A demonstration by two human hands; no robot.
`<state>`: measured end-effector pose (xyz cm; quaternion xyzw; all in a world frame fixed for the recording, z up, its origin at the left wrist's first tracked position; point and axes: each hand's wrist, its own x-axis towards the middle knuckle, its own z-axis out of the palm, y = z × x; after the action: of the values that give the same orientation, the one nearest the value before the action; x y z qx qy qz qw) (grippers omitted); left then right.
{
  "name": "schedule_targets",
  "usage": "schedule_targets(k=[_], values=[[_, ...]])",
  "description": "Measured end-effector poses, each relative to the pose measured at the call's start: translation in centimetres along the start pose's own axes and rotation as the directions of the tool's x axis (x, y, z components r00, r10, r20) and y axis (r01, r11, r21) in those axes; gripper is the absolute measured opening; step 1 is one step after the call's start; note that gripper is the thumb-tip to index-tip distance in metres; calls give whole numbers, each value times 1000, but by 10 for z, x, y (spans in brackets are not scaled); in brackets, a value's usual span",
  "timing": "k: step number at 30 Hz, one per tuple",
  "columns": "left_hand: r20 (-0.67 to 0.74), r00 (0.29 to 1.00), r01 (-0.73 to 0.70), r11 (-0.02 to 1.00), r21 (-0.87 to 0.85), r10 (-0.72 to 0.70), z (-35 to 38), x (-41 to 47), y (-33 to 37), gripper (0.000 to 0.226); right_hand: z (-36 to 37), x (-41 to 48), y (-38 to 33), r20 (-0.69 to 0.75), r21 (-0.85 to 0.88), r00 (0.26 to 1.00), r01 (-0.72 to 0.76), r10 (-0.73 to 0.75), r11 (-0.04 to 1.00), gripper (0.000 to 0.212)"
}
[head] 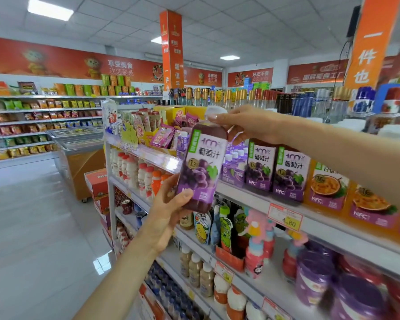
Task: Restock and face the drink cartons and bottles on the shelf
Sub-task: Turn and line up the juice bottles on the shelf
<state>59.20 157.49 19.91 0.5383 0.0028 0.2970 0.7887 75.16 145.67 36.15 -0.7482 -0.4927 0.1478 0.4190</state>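
White shelf (252, 195), multi-tier. Upper tier: purple cartons (234, 173) at left, then two grape juice bottles (261, 168) upright and touching, labels out, then orange passion-fruit bottles (328, 189). Red-yellow price tag (285, 217) on that tier's front rail. Tier below: spout pouches (202, 228), pink-topped bottles (256, 252), purple jars (314, 277). Next tier down: beige bottles (195, 271) in a row.
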Motion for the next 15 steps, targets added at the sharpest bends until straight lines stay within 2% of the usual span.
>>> schedule_targets(k=[2,4,7,9,11,15], values=[[-37,994,-93,970,223,104,6,0,2,84,-9,-3,2,-3,-7,1000,-15,15,1000,37],[-56,975,-174,892,416,216,12,2,4,65,-19,-5,5,4,20,999,-34,34,999,32],[-55,939,-244,773,585,339,13,10,4,59,-29,-14,9,9,123,998,-58,58,991,34],[-24,926,-278,725,630,376,13,15,2,60,-35,-21,12,-4,127,998,-54,55,990,41],[13,924,-301,706,642,382,19,18,1,58,-41,-28,12,-37,92,999,-31,35,995,39],[69,936,-321,754,573,346,40,27,2,53,-60,-39,7,-101,-72,994,27,-34,997,40]])
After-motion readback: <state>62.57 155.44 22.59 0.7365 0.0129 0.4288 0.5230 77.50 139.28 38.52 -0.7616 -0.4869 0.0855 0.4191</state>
